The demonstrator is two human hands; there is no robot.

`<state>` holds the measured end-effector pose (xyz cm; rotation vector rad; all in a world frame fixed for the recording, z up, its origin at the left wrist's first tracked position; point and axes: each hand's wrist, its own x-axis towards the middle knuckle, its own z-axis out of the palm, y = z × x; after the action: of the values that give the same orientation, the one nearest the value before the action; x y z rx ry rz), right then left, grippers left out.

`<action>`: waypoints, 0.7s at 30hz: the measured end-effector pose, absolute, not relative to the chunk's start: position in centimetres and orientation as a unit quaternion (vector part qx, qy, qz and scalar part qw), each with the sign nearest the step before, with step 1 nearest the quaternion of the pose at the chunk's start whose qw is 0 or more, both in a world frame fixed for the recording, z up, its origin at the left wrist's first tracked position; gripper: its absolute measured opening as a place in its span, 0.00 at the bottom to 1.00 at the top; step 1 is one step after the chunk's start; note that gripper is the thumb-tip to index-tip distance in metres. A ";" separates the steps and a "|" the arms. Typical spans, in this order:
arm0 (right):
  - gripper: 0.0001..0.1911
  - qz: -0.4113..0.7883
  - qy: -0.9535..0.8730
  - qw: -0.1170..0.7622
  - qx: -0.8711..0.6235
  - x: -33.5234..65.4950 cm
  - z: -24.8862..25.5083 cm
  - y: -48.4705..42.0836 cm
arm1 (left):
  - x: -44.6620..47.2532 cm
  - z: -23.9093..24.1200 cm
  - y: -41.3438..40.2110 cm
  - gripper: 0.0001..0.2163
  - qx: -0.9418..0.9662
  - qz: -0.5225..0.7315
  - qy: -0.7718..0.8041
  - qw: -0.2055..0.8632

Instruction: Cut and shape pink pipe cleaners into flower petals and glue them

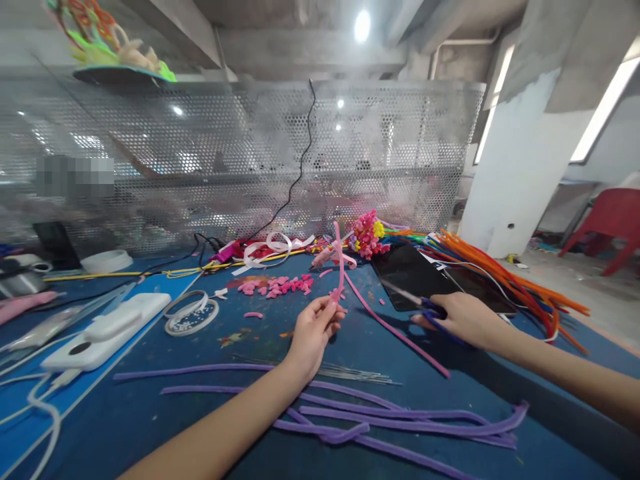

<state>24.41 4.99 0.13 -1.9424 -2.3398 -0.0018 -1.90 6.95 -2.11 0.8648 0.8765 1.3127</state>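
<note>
Pink chenille, fuzzy and slim, forms the short pipe cleaner [341,270] you hold upright to the left of the black tablet [413,273]. Your left grip [314,327] pinches its lower end between thumb and fingers. Expect almost no weight: soft outside, likely a wire core that bends readily and keeps its shape. The pile shouldn't slip, though hard squeezing may flatten it; a low pinch seems the best hold, leaving the upper length free. It looks light pink and gently curved. Your right grip [460,317] wraps the dark-blue handles of the scissors [434,312] by the tablet's near edge; you can't tell how far the blades part. A longer pink strand [400,333] lies on the table [125,427], nearer you than the tablet.
</note>
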 end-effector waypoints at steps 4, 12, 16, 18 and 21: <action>0.20 0.073 -0.778 0.141 -0.608 24.5 1.1 5.4 | -2.3 -2.2 7.0 0.11 0.340 0.595 0.357 0.635; 0.26 0.216 -0.779 0.096 -0.581 19.7 2.0 4.1 | -2.5 -2.2 7.0 0.10 0.336 0.602 0.324 0.647; 0.29 0.270 -0.784 0.066 -0.555 16.8 2.3 4.1 | -2.4 -2.3 6.9 0.10 0.348 0.584 0.320 0.659; 0.28 0.294 -0.781 0.073 -0.546 15.8 2.3 4.4 | -2.4 -2.4 6.8 0.10 0.354 0.574 0.320 0.666; 0.28 0.341 -0.753 0.083 -0.556 15.1 1.7 4.9 | -2.4 -2.4 6.9 0.10 0.355 0.564 0.321 0.673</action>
<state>15.09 4.90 1.71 -1.6617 -2.2497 1.0177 -2.40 6.88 -2.38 0.7993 0.7232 1.2688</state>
